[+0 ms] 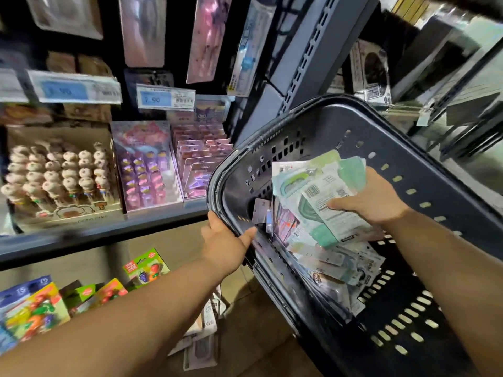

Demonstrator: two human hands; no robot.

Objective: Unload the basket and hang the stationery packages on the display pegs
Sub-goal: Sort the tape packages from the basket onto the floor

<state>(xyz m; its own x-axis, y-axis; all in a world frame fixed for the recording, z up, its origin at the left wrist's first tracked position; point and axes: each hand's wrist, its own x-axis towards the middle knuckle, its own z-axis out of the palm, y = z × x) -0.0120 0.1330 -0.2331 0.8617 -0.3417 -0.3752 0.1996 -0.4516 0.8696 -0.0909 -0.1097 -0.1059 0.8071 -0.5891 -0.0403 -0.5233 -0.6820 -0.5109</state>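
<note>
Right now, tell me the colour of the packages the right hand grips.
Mint green and white packages, clearest in the head view.

Fingers of the right hand (373, 197) lie hidden under the green packs (324, 186); those of the left hand (226, 240) behind the basket (313, 123) rim. The basket's near corner is cut off. The left price tag (73, 89) and hanging packs (143, 31) are blurred.

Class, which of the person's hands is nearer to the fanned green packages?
Right. The right hand grips the green packages inside the basket; the left hand holds the basket by its rim, left of them, not touching them.
</note>
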